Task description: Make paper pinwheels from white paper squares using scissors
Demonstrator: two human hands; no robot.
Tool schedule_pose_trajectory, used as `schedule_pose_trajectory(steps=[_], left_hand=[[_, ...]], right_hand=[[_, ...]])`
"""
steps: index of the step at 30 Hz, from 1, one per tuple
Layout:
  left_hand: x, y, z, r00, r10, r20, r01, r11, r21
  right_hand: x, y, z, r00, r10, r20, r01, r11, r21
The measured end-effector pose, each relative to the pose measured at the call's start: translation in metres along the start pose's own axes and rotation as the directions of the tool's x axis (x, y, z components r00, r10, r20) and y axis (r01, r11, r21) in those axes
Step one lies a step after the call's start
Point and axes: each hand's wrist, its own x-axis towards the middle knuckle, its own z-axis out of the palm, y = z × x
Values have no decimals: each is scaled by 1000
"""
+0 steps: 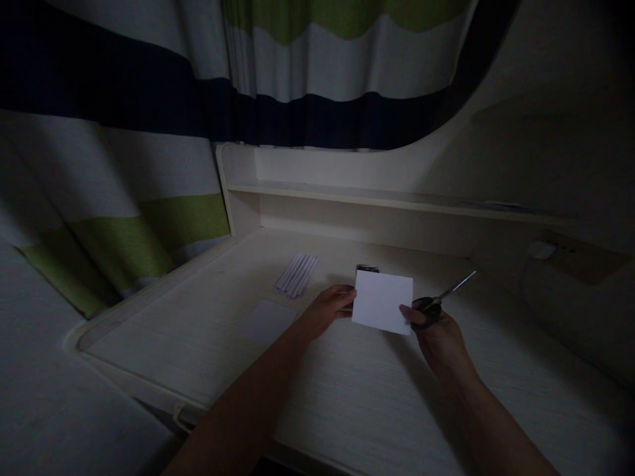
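While the left hand (330,309) pinched the white paper (381,301) at its left edge, the right hand (443,338) clamped its right edge plus scissors (435,302).

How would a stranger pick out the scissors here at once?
Find the pale desk below the curtains, then the right hand above it. The scissors sit in that hand, blades pointing to the picture's upper right. Dark handles and a slim, shiny blade end set them apart from the plain white paper square held beside them.
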Motion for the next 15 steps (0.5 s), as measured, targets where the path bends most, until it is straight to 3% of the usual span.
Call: schedule_pose_trajectory(steps=[4,7,15], left_hand=[[-1,-12,3,995,-79,65,72,992,100],[-1,-21,9,993,-74,93,67,995,70],[-1,-32,24,999,-27,-45,23,996,-91]], right_hand=[[-2,-2,4,997,1,-82,12,988,155],[-1,2,7,991,6,-136,25,974,225],[-6,18,14,997,50,-51,-34,962,272]])
